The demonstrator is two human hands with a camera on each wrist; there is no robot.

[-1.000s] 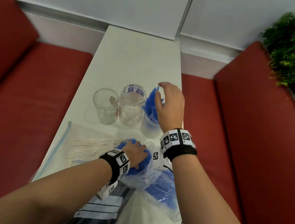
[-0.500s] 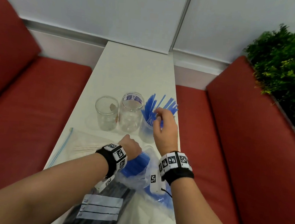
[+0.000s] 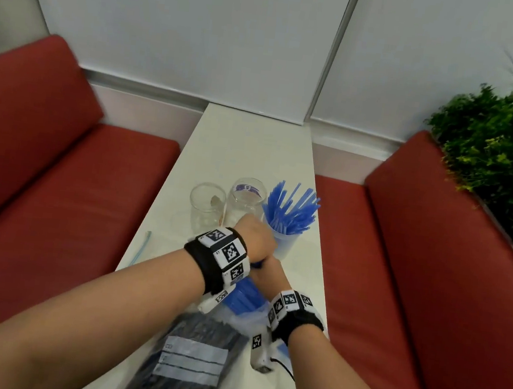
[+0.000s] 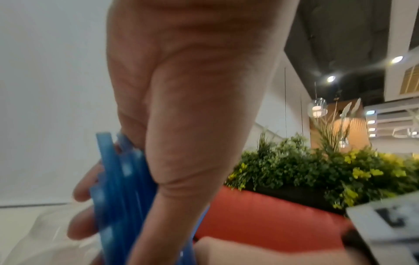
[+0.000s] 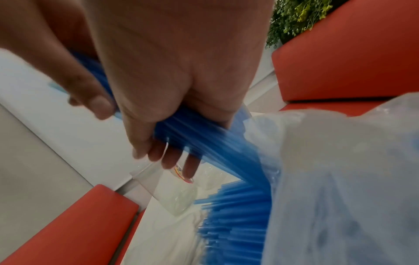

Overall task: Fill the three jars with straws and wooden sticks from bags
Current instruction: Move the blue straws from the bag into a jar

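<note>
The bundle of blue straws [image 3: 245,295] was half out of the clear bag [image 3: 247,321], near the table's [image 3: 254,149] front edge, gripped from both sides. The left hand [image 3: 255,235] had its fingers curled round the straws' upper part, and the right hand [image 3: 267,274] had closed round them just below, at the bag's mouth. A second before, the right hand had been up at the right jar [image 3: 285,242], settling the straws that fan out of it; now it had dropped back to join the left, and the bundle had risen out of the bag. I took that to mean one jar was served and a second load was coming. The middle jar [image 3: 246,202] and left jar [image 3: 205,209] stood beside it, holding no straws. A dark bag [image 3: 194,363] lay nearest.
</note>
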